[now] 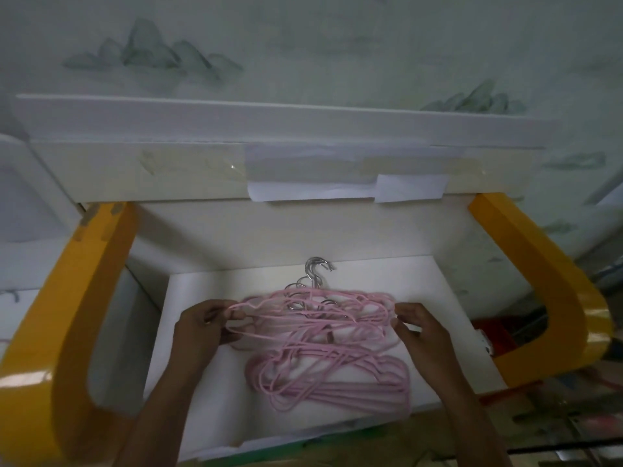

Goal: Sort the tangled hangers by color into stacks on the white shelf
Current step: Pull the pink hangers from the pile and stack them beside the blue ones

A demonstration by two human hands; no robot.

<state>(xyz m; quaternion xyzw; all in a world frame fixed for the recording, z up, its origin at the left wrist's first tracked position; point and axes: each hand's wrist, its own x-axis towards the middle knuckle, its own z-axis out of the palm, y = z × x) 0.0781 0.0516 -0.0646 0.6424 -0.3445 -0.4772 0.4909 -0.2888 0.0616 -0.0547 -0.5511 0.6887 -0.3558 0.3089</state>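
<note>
Pink hangers (323,345) lie in one heap on the white shelf (202,392), between the two yellow side arms (64,332), with their metal hooks (315,271) bunched toward 12 o'clock. A lower bundle at about 5 o'clock looks already squared up, wires nested on one another, while the upper layer crosses loosely, so I judge this is a stack of one colour being tidied. No other colour of hanger shows on the shelf. Both hands work the upper layer from opposite ends, probably to pull the shoulders level and line them up over the bundle below. At 9 o'clock of the heap, the left hand (202,328) has its fingers curled and pinches a thin pink wire at the shoulder end. At 3 o'clock the right hand (421,332) holds the other shoulder ends, fingers bent round the wires. The hands are well apart, each clamped on the hangers, lifting them only slightly, if at all, off the shelf.
</note>
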